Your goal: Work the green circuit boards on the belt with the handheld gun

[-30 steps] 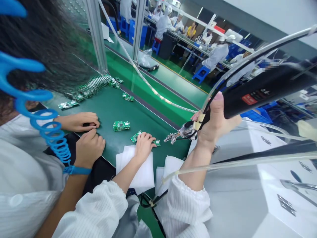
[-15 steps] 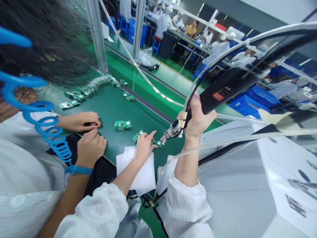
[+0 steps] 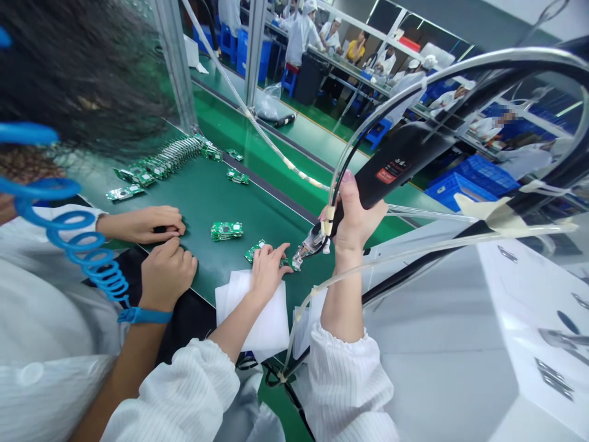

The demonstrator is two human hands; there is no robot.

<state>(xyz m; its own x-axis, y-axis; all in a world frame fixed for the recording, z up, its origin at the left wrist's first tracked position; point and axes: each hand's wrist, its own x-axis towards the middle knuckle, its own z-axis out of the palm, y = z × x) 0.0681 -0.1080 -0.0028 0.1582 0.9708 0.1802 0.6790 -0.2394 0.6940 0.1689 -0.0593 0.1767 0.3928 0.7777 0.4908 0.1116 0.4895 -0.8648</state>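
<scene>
My right hand (image 3: 356, 215) is closed around the black body of an electric screwdriver (image 3: 391, 162), which slants down to the left with hoses running along it. Its metal nose (image 3: 307, 247) meets the right end of a small green circuit board (image 3: 286, 263). My left hand (image 3: 268, 267) grips that board between thumb and fingers against the bench, partly covering it. Just left of my fingers lies another circuit board (image 3: 254, 250). Farther left stands a short stack of circuit boards (image 3: 227, 231). White sheets (image 3: 267, 316) lie beneath my left wrist.
A co-worker's two hands (image 3: 168, 273) rest at the bench's left edge, with a blue coiled cord (image 3: 99, 258) nearby. A long row of circuit boards (image 3: 170, 156) lines the back left. A white machine housing (image 3: 427, 344) stands at right. A clear hose (image 3: 271, 144) hangs across the bench.
My right hand and the screwdriver have shifted slightly left, bringing the nose closer to my left fingers. My left hand stays on the board, and the co-worker's hands are almost unchanged.
</scene>
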